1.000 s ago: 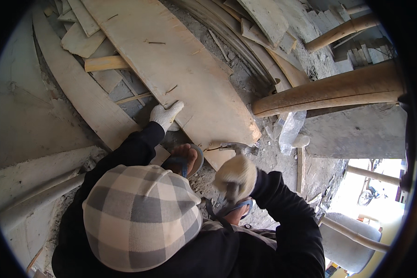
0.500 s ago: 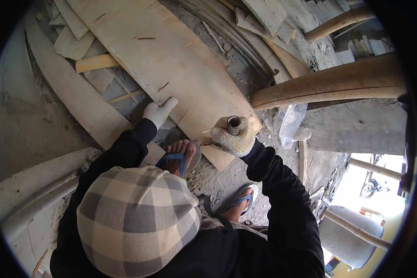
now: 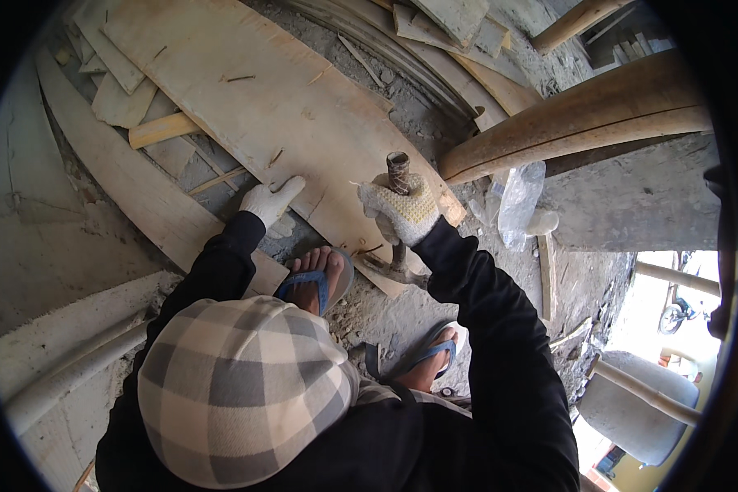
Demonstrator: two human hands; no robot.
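My right hand [image 3: 402, 209], in a knitted white-and-yellow glove, is closed round the handle of a claw hammer [image 3: 398, 261]. The handle's dark end sticks up above the fist, and the metal head sits low by the near edge of a long plywood board [image 3: 303, 107]. A bent nail [image 3: 371, 249] shows right beside the claw; whether they touch I cannot tell. My left hand [image 3: 271, 202], also gloved, grips the board's near edge with the thumb on top and fingers lower down. More nails [image 3: 239, 79] stick out of the board.
A thick round wooden pole [image 3: 582, 115] slants in from the right, near a clear plastic bag [image 3: 518, 205]. Plywood scraps [image 3: 123, 102] and a yellowish wood block [image 3: 164, 129] lie at the far left. My sandalled feet [image 3: 316, 279] stand close to the board.
My right hand has risen slightly with the hammer, whose handle now leans away from me. The hammer's head has come into sight below the fist. My left hand stays on the board's edge.
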